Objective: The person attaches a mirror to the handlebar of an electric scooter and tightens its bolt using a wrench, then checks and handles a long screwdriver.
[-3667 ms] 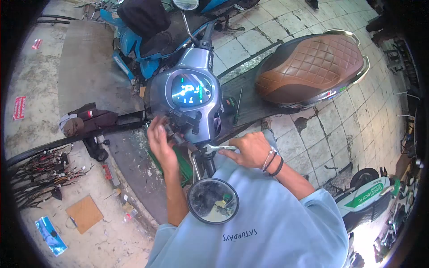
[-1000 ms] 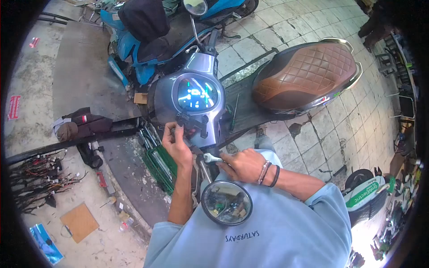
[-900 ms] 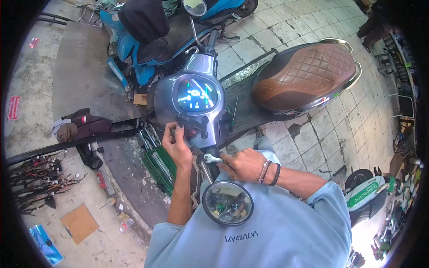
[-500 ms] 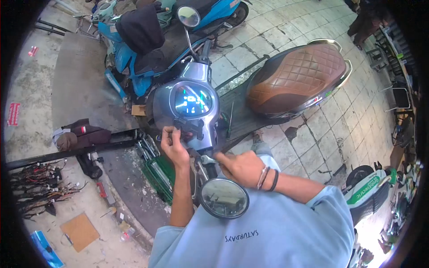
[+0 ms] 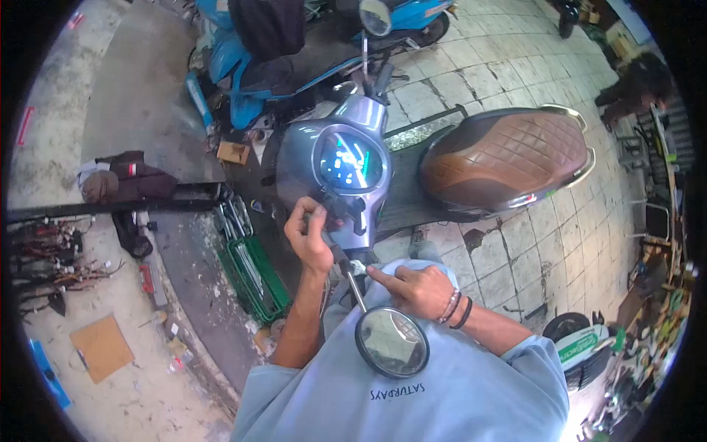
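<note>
A purple-grey scooter front [image 5: 294, 158] stands before me, its round dashboard display [image 5: 350, 160] lit. Just below the display, a black bracket resembling a phone holder [image 5: 347, 210] is fixed to the handlebar cover. My left hand [image 5: 311, 236] is beside that bracket, thumb and fingers curled together; what they pinch, if anything, is hidden. At the near handlebar end, my right hand [image 5: 416, 289] has its index finger stretched toward the light-coloured switch housing [image 5: 358, 267], the other fingers loosely bent. A round mirror [image 5: 392, 341] rises between my forearms, in front of my shirt.
The scooter's brown quilted seat [image 5: 508, 158] is right of the dashboard. Behind stands a blue scooter [image 5: 294, 70]. A green toolbox [image 5: 254, 276] lies left of my arm, with wire bundles [image 5: 55, 258] farther left. Another person [image 5: 641, 85] is at upper right.
My view has shifted, so the dashboard sits farther right. My right index finger is now extended at the switch housing, where the hand was more curled. The left hand stays by the bracket.
</note>
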Demonstrator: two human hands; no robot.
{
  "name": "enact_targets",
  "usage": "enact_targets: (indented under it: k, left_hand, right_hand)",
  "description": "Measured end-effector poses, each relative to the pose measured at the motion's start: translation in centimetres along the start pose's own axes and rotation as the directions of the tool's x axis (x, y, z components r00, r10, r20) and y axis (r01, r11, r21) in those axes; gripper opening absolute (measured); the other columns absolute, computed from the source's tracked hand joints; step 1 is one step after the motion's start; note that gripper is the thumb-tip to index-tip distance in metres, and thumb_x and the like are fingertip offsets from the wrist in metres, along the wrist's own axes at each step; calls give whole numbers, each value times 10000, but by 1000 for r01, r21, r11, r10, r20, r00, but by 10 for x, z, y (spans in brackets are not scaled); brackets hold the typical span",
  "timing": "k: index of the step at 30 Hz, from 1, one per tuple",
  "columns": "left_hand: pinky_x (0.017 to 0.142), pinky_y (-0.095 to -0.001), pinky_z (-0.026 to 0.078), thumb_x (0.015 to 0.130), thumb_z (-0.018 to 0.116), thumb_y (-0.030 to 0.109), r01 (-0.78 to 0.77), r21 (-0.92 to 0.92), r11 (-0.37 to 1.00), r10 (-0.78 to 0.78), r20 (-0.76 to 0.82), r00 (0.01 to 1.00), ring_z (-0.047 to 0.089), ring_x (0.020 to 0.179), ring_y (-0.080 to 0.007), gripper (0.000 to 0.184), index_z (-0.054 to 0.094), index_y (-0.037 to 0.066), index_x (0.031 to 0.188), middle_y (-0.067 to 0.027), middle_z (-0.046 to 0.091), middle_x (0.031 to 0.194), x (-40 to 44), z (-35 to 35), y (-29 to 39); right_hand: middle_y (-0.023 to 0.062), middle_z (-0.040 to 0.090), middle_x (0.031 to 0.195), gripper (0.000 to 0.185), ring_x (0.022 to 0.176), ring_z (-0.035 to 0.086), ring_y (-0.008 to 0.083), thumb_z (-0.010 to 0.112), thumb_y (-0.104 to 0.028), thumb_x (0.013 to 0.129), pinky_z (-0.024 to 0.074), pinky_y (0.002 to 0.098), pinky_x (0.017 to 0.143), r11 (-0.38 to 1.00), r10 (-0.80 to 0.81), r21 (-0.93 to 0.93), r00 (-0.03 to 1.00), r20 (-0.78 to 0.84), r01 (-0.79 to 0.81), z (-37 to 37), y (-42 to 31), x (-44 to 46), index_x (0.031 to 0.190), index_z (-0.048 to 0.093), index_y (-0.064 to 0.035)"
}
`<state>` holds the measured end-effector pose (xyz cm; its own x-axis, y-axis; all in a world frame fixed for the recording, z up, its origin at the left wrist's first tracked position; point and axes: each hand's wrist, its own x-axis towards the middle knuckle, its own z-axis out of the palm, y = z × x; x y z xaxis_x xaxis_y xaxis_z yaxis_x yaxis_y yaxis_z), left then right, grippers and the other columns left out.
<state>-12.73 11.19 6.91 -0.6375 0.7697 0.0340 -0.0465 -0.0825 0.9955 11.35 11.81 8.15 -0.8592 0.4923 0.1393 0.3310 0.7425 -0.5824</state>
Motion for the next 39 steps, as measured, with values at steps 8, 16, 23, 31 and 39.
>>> enact_targets:
  k: [8,16,23,31,39]
  left_hand:
    - [610,-269,454,952,574,101,-40,-17,999,41,59,997,598,642,-116,211,553,6,765,-44,615,712,8,-1,1]
    - [645,-255,351,960,596,140,-76,230,970,42,151,988,454,740,-50,187,611,2,834,45,536,771,25,-10,-1]
    - [719,-269,475,955,669,111,-62,241,969,-48,425,904,605,804,-78,169,720,-47,922,-17,698,831,48,-17,10]
    - [718,-270,454,965,646,72,-97,183,978,18,390,921,612,787,-112,186,743,-80,918,-55,707,836,49,-9,3]
    - [707,-278,438,985,621,76,-92,221,971,-9,420,908,575,768,-100,214,704,-82,867,-30,656,798,48,-2,11]
  right_hand:
    - [66,641,806,764,600,666,272,745,-210,785,543,423,507,999,-49,33,974,220,43,-13,19,9,1524,550,-212]
    - [53,723,812,251,683,723,299,718,-229,798,574,450,585,970,-208,-69,944,258,232,-22,78,59,1029,747,-133]
    - [49,736,765,227,641,715,292,760,-311,897,558,418,558,988,-120,102,993,6,119,-25,66,52,1044,795,-142]
    - [110,756,772,262,651,722,309,769,-331,913,546,420,572,922,192,354,979,-72,-155,-9,29,30,1083,824,-139]
    - [110,775,802,235,642,730,278,802,-306,895,561,382,579,951,161,272,986,-40,-145,-15,19,45,1043,837,-127]
